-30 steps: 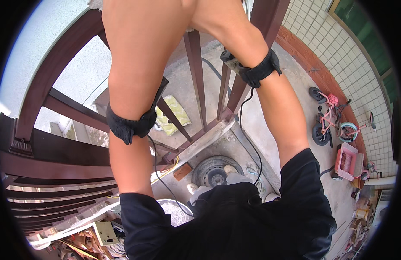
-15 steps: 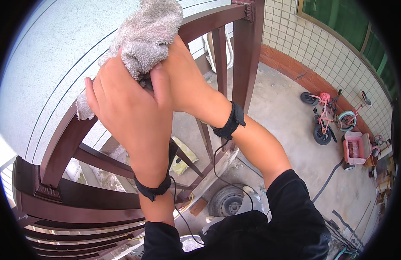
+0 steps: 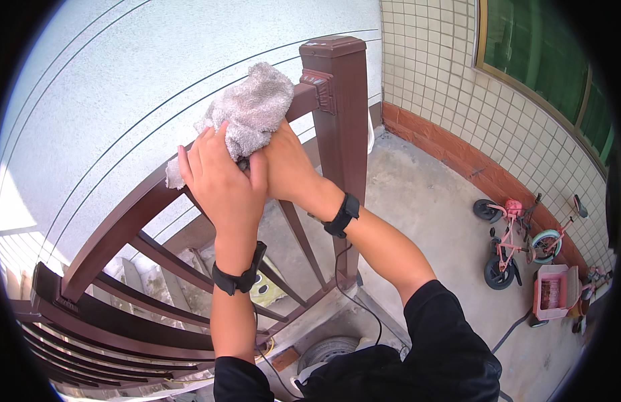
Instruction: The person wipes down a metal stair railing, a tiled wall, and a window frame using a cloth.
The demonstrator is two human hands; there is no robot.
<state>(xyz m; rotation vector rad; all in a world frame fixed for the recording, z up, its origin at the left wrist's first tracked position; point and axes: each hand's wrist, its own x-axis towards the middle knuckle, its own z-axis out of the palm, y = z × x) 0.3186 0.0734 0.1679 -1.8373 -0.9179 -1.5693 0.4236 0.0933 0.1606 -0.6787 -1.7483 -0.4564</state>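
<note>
A crumpled grey towel [image 3: 253, 100] is draped over the sloping brown handrail [image 3: 126, 218], a little left of its square post [image 3: 340, 134]. My left hand [image 3: 220, 174] lies over the towel and the rail, its fingers curled onto the cloth and its thumb near my right hand. Close beside it, my right hand [image 3: 287, 164] grips the towel against the rail; its fingers are hidden by the cloth. A loose corner of the towel pokes out left of my left fingers. Both wrists carry black straps with thin cables.
Brown balusters [image 3: 300, 241] run below the rail, with concrete steps [image 3: 169, 281] beyond them. On the right stand a pink child's bicycle [image 3: 505, 244] and a pink bin [image 3: 551, 295] by a tiled wall [image 3: 431, 74]. Near my body lies a tyre [image 3: 327, 352].
The view has shifted, so the post top now shows and the hands sit lower in the picture. Both hands remain on the towel at the rail.
</note>
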